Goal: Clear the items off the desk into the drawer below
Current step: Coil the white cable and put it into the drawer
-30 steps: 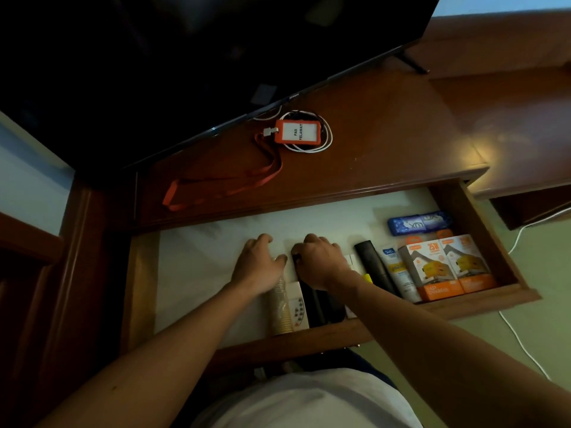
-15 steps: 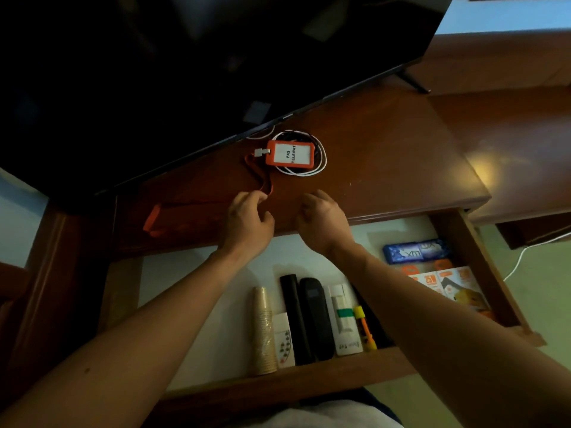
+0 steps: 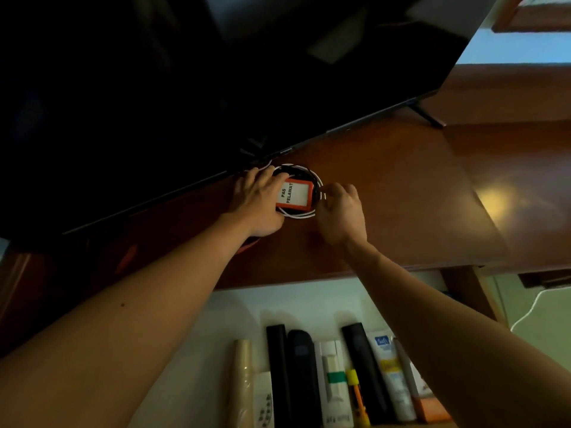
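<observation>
An orange badge holder [image 3: 294,194] with a white card lies on a coiled white cable [image 3: 301,215] on the wooden desk [image 3: 401,196], just under the TV's lower edge. My left hand [image 3: 258,202] lies over the badge's left end, fingers curled on it. My right hand [image 3: 340,211] pinches the cable coil at its right side. The orange lanyard [image 3: 247,244] shows partly under my left wrist. Below, the drawer [image 3: 234,307] stands pulled out, with its white floor showing.
A large dark TV [image 3: 216,72] overhangs the back of the desk; its foot [image 3: 428,117] stands at right. In the drawer lie a cup stack [image 3: 242,381], black remotes [image 3: 304,378], tubes and an orange box [image 3: 429,406]. A white cord [image 3: 531,313] runs over the floor at right.
Both hands rose out of the drawer, crossed the desk edge and reached back to the badge and cable. The view tilted closer to the desk.
</observation>
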Demonstrator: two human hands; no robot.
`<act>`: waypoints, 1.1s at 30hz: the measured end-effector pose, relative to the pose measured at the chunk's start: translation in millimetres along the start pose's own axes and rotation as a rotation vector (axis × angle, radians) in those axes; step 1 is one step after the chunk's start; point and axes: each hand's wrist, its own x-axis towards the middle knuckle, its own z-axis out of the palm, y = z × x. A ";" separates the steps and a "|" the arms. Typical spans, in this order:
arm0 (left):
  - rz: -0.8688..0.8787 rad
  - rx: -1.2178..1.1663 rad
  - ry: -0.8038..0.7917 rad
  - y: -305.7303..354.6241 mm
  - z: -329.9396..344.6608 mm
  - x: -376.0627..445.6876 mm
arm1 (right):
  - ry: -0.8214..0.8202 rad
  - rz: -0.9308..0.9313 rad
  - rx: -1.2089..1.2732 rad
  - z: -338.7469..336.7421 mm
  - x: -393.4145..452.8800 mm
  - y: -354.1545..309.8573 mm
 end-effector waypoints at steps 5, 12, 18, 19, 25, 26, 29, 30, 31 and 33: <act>0.008 0.043 0.044 -8.7 8.9 7.8 | -0.012 0.038 0.000 2.7 27.7 -5.4; 0.066 -0.112 0.264 -31.3 12.5 -17.2 | -0.065 0.077 -0.015 10.5 50.2 -11.4; -0.112 -0.235 0.322 -55.9 22.7 -44.5 | -0.158 0.139 -0.196 22.7 64.3 -16.1; -0.154 -0.239 0.329 -59.6 23.2 -47.3 | -0.169 0.142 -0.224 23.7 66.0 -17.0; -0.442 -0.203 0.312 -71.1 22.0 -59.0 | -0.208 0.174 -0.244 25.4 71.9 -23.3; -0.469 -0.193 0.307 -70.0 22.7 -60.3 | -0.202 0.183 -0.246 25.6 71.2 -23.8; -0.431 -0.131 0.354 -58.2 29.1 -63.7 | -0.197 0.198 -0.234 25.0 67.9 -23.3; -0.388 -0.111 0.366 -51.4 32.4 -65.2 | -0.202 0.196 -0.219 24.6 66.7 -23.0; -0.334 -0.095 0.366 -44.1 35.9 -66.2 | -0.204 0.189 -0.207 24.4 65.5 -22.8; -0.227 -0.074 0.336 -29.5 42.5 -66.9 | -0.202 0.179 -0.211 23.2 62.1 -22.6</act>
